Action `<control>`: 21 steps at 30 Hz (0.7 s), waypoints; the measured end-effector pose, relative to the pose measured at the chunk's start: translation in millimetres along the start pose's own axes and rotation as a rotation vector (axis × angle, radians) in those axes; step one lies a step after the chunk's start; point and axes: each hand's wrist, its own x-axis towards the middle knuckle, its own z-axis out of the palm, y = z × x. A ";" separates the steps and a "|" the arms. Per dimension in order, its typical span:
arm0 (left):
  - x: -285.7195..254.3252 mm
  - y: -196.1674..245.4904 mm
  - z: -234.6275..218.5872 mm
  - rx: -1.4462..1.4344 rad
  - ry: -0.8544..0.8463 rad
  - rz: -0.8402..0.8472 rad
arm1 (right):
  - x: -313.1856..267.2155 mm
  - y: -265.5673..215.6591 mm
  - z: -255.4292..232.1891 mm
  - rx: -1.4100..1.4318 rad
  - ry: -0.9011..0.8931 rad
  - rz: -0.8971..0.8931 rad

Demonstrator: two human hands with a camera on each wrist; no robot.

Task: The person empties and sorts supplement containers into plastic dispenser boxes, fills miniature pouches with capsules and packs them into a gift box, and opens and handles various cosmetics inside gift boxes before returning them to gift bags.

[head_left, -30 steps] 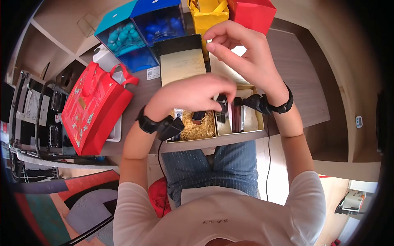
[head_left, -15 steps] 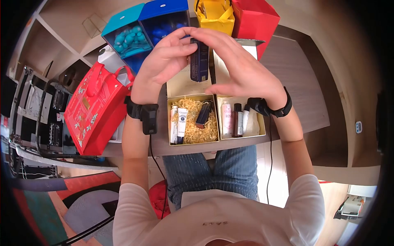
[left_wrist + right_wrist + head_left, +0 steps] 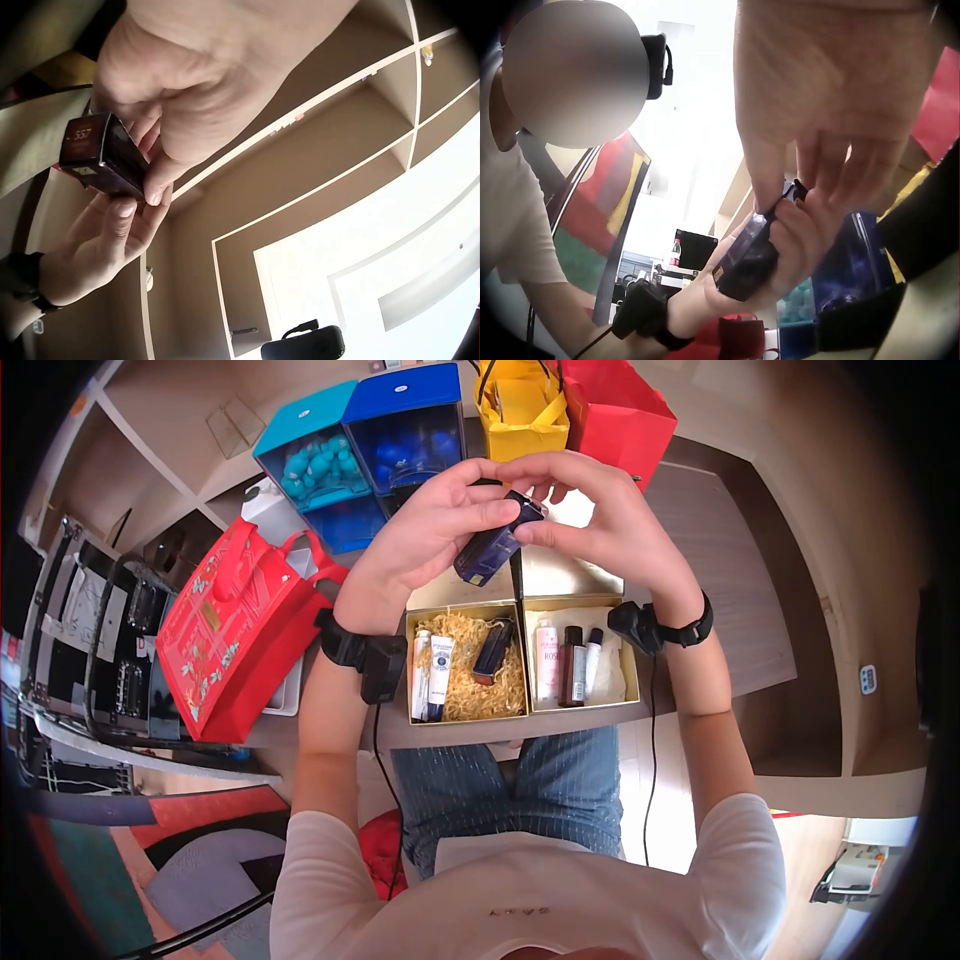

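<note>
A small dark blue box (image 3: 484, 553) is held tilted above the two open gift boxes. My left hand (image 3: 428, 528) grips its side between thumb and fingers. At its upper end, where a flap seems raised, my right hand (image 3: 606, 528) pinches with thumb and fingertips. In the left wrist view the dark box (image 3: 105, 154) shows an end marked 557. Below, the left gift box (image 3: 468, 719) holds straw filling, two tubes and a dark small box (image 3: 492, 652). The right gift box (image 3: 585, 706) holds a pink bottle (image 3: 547, 660), a dark bottle (image 3: 572, 668) and a white tube (image 3: 594, 660).
A red gift bag (image 3: 225, 630) stands at the left. Behind are a teal container (image 3: 318, 460), a blue container (image 3: 405, 435), a yellow bag (image 3: 522, 415) and a red bag (image 3: 620, 420). Cables hang from both wrists.
Both hands came together above the gift boxes. The dark blue box went from upright to tilted, and my right hand moved from beside it to pinching its upper end.
</note>
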 end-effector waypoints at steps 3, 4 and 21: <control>0.9 1.1 0.9 -0.010 0.018 -0.037 | 0.3 -1.2 0.2 -0.005 0.047 0.012; -0.1 2.0 2.8 0.099 0.051 -0.025 | 0.0 -1.8 0.1 -0.020 0.064 0.035; -7.1 8.9 29.8 1.356 0.277 0.351 | 0.0 6.8 6.2 0.268 0.135 0.360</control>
